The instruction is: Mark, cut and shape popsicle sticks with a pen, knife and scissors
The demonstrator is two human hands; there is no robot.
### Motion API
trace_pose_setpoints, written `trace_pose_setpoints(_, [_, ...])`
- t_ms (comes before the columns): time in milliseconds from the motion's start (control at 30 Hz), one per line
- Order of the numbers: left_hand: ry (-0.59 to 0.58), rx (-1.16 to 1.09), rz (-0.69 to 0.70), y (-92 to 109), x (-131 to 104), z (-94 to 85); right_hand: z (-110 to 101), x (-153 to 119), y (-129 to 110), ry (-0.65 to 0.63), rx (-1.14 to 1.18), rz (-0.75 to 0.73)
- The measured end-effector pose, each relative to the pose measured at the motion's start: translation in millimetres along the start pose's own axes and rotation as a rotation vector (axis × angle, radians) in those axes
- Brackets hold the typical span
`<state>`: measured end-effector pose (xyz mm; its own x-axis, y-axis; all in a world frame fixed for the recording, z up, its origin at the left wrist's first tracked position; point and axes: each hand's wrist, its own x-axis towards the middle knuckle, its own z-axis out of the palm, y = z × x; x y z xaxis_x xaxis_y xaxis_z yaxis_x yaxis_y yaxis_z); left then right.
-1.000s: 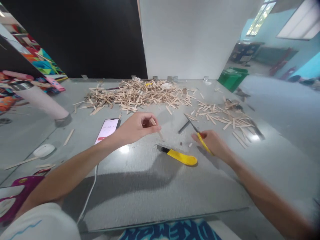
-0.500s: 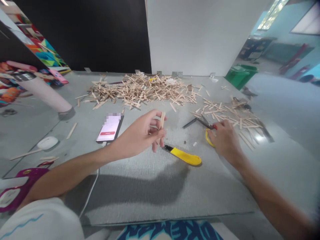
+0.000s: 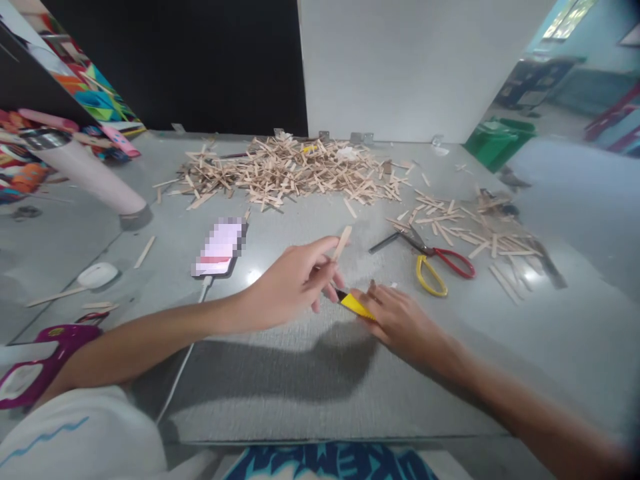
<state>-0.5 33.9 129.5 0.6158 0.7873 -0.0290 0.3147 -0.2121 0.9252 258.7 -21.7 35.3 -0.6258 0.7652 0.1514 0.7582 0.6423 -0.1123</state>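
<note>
Between the thumb and fingers of my left hand (image 3: pixel 305 277) is a short flat wooden stick (image 3: pixel 343 243), its end pointing up and away. My right hand (image 3: pixel 400 313) is closed over the handle of a yellow utility knife (image 3: pixel 356 305) that lies on the grey table. The knife's dark front end comes close to the left fingertips, and most of its handle is hidden under the right hand. Just beyond the right hand lie scissors (image 3: pixel 425 251) with one yellow and one red handle loop. Beside their blades is a thin dark strip (image 3: pixel 384 242).
A heap of wooden sticks (image 3: pixel 290 173) spreads along the table's back, with a smaller scatter (image 3: pixel 480 233) at right. To the left are a phone (image 3: pixel 220 247) on a white cable (image 3: pixel 183 367), a pale bottle (image 3: pixel 90 173), a white mouse-like object (image 3: pixel 98 275) and a purple-framed item (image 3: pixel 55 360).
My right hand has let go of the scissors, leaving them on the table, and moved left onto the utility knife. My left hand still holds the wooden stick. The view has shifted slightly.
</note>
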Motion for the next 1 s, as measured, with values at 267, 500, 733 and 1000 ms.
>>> trace_pose_setpoints(267, [0.169, -0.169, 0.017, -55, 11, 32.8, -20, -5, 13, 0.214, 0.214, 0.354])
trace_pose_setpoints(500, [0.080, -0.294, 0.079, -102, 10, 50.2, -22, -10, 0, 0.277, 0.371, 0.267])
trace_pose_setpoints(733, [0.048, -0.267, 0.089, -100, 10, 48.2, -22, -18, -1, 0.295, 0.284, 0.162])
trace_pose_setpoints(1000, [0.050, -0.242, 0.110, -100, 10, 49.7, -25, -19, -3, 0.279, 0.204, 0.143])
